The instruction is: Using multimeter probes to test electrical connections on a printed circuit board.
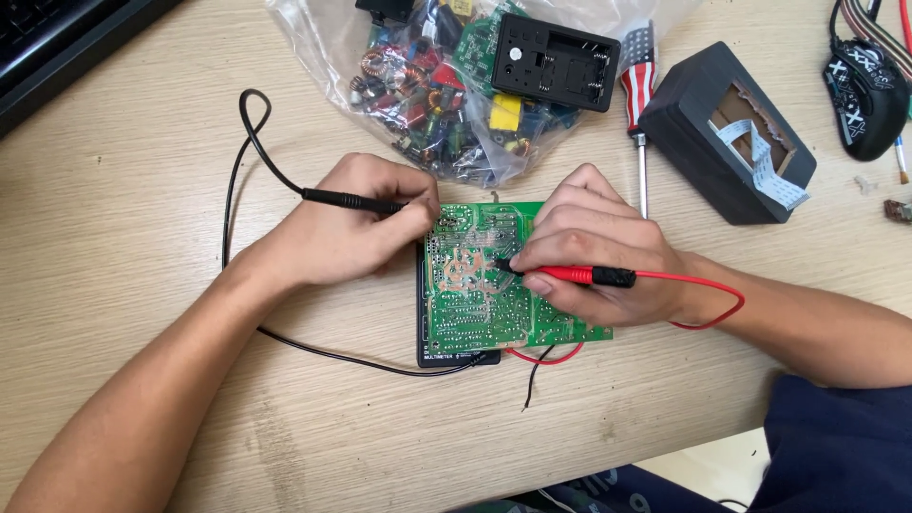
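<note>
Over the green circuit board [475,294] on the wooden table [142,237], the left hand [356,223] pinches a black probe [351,200] while the right hand [594,256] pinches a red probe [570,275], both tips touching it.

clear plastic bag [399,57] of mixed electronic parts, top centre of desk
</note>
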